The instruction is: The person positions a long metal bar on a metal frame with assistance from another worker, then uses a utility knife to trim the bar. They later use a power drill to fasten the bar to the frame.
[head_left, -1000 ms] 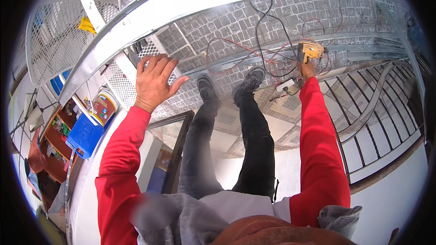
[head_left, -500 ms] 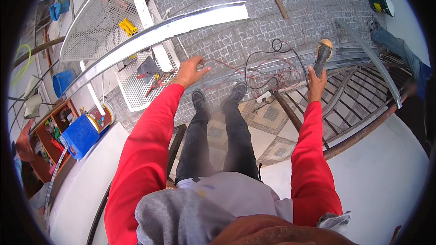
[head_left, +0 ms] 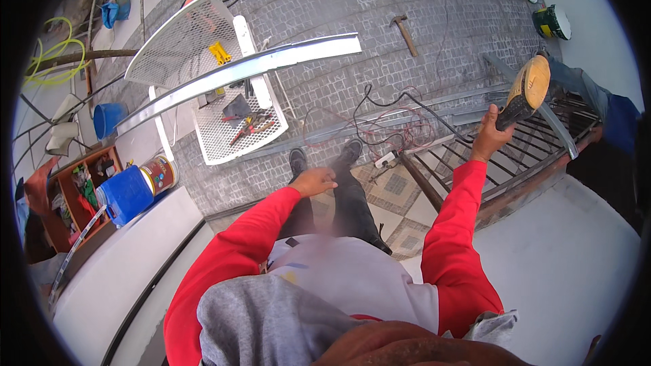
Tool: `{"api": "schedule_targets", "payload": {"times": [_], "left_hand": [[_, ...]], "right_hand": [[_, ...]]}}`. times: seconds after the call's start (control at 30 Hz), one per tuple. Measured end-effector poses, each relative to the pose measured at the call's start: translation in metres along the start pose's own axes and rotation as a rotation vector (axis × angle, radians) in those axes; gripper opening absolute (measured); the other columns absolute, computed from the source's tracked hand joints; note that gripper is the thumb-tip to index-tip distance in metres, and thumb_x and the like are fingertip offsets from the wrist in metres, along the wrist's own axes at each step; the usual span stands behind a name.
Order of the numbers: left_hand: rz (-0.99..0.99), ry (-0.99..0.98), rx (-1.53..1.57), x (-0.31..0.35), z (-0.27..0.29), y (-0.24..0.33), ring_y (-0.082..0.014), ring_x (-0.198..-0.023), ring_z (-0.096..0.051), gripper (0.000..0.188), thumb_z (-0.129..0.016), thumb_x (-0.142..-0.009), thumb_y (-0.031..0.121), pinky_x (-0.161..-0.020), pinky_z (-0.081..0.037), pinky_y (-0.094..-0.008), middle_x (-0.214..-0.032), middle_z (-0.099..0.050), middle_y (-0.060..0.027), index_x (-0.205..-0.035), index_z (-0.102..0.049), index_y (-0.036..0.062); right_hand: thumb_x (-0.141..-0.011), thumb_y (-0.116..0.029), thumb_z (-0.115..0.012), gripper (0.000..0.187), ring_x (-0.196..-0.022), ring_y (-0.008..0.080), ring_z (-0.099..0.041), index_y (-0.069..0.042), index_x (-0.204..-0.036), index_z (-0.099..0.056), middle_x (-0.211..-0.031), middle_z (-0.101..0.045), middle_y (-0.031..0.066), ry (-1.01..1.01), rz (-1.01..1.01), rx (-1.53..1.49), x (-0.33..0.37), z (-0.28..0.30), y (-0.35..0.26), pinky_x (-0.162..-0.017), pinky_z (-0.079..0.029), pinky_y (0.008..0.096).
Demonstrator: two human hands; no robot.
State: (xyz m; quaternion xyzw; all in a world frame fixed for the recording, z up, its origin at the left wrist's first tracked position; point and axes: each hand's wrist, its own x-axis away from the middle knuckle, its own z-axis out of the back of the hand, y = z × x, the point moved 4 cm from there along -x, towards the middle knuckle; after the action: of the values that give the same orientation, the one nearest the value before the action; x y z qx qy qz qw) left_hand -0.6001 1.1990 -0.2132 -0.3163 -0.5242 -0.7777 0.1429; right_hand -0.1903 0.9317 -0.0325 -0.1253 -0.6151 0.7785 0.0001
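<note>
My right hand (head_left: 491, 137) is closed round the black body of an angle grinder (head_left: 523, 91), which has a broad tan disc facing up. A black cord trails from it to the floor. My left hand (head_left: 316, 181) hovers above my legs, fingers curled together, with nothing seen in it. Left of centre, a long shiny metal profile (head_left: 251, 68) lies across a white mesh chair (head_left: 182, 44). On the chair's lower mesh panel (head_left: 215, 149) are red-handled pliers (head_left: 252, 127) and a dark pouch-like piece (head_left: 237, 108). A yellow tool (head_left: 220, 53) rests near the profile.
A hammer (head_left: 405, 35) lies on the paved floor. Tangled cords (head_left: 400, 129) and a white power strip (head_left: 386, 159) are near my feet. Right: a metal railing (head_left: 519, 152), a leaning metal strip (head_left: 556, 122) and another person's jeans (head_left: 576, 81). Left: a blue jerrycan (head_left: 125, 196) and wooden box (head_left: 74, 196).
My left hand has drawn back from beside the chair toward my body, its fingers curling in. My right hand has moved slightly right with the grinder, whose tan disc now turns more toward me.
</note>
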Motion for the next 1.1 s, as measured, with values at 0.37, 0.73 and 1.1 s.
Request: {"api": "schedule_targets", "payload": {"times": [0.37, 0.73, 1.1], "left_hand": [[0.508, 0.641, 0.464, 0.122, 0.085, -0.179, -0.0147, -0.074, -0.068, 0.035, -0.074, -0.095, 0.036, -0.069, -0.054, -0.0312, -0.088, -0.073, -0.0083, -0.103, -0.069, 0.0014], [0.193, 0.399, 0.161, 0.089, 0.063, -0.070, -0.0165, -0.081, -0.070, 0.034, -0.074, -0.095, 0.034, -0.075, -0.055, -0.0326, -0.090, -0.073, -0.0084, -0.109, -0.069, 0.0027], [0.247, 0.534, 0.409, 0.091, 0.133, -0.102, -0.0143, -0.087, -0.067, 0.024, -0.068, -0.100, 0.022, -0.080, -0.057, -0.0296, -0.097, -0.070, -0.0062, -0.113, -0.068, 0.0011]], "right_hand": [[-0.096, -0.006, -0.067, 0.026, -0.073, 0.0143, -0.060, 0.006, -0.118, -0.060, -0.098, -0.069, 0.0114, 0.060, 0.008, -0.305, -0.034, 0.024, -0.061, -0.060, -0.051, 0.0297], [-0.089, -0.026, -0.081, 0.070, -0.110, 0.0277, -0.068, 0.004, -0.143, -0.047, -0.119, -0.068, 0.0210, -0.169, 0.364, -0.550, -0.128, 0.017, -0.201, -0.080, -0.060, 0.0343], [-0.074, -0.036, -0.094, 0.089, -0.116, 0.0188, -0.061, -0.009, -0.146, -0.048, -0.120, -0.069, 0.0027, -0.764, 0.272, -1.409, -0.144, -0.059, -0.280, -0.091, -0.047, 0.0408]]}}
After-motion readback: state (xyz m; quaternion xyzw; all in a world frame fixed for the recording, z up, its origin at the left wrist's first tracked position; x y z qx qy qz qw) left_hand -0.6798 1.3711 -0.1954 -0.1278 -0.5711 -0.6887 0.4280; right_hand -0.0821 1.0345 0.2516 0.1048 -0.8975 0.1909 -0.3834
